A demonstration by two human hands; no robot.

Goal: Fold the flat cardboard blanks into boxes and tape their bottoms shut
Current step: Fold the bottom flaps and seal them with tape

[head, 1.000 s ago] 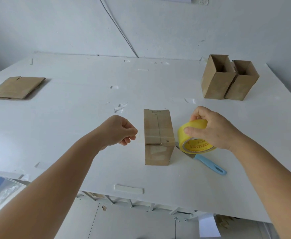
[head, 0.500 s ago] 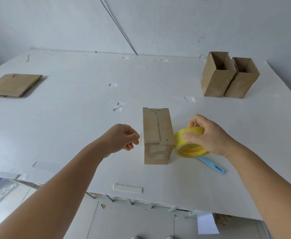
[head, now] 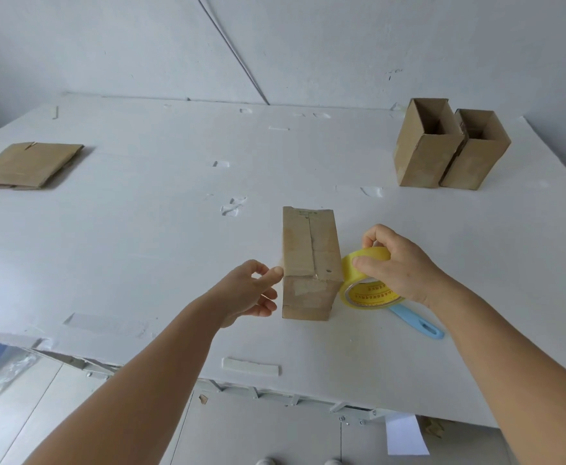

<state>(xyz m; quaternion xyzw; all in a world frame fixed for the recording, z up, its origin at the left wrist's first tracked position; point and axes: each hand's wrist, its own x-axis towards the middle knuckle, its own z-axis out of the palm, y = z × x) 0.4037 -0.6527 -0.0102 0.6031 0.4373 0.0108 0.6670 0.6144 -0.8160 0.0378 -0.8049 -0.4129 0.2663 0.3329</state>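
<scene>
A folded cardboard box stands in the middle of the white table, its closed flaps facing up with a seam down the middle. My left hand is at the box's left side, thumb tip touching the upper left edge, the other fingers loosely curled. My right hand grips a yellow tape roll that stands pressed against the box's right side. A stack of flat cardboard blanks lies at the far left.
Two upright open boxes stand side by side at the back right. A blue-handled cutter lies on the table behind the tape roll. The table's front edge runs just below my forearms, with a white strip near it.
My left hand has opened from a fist and moved right until its thumb touches the box. My right hand has brought the tape roll left against the box's side.
</scene>
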